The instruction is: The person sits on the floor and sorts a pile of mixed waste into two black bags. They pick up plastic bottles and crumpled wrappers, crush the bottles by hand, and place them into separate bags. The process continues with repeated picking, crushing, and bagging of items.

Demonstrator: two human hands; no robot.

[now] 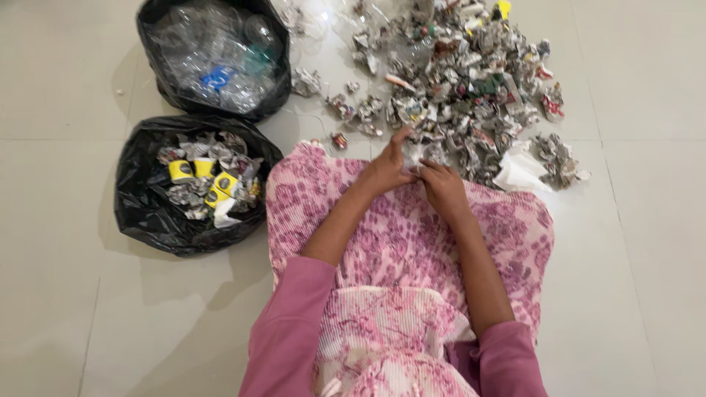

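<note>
My left hand [388,167] and my right hand [443,184] meet over my lap, both gripping one crumpled piece of newspaper [416,153] between the fingers. Just beyond the hands lies a large heap of crumpled newspaper scraps [471,81] mixed with small coloured bits, spread on the tiled floor. I sit on the floor in a pink patterned dress [401,242] that covers my knees.
At the left stand two open black bags: the near bag [136,213] holds crumpled paper and yellow paper cups, the far bag [158,73] holds clear plastic bottles. A white tissue-like sheet [518,173] lies at the heap's near right edge. Pale floor tiles surround everything.
</note>
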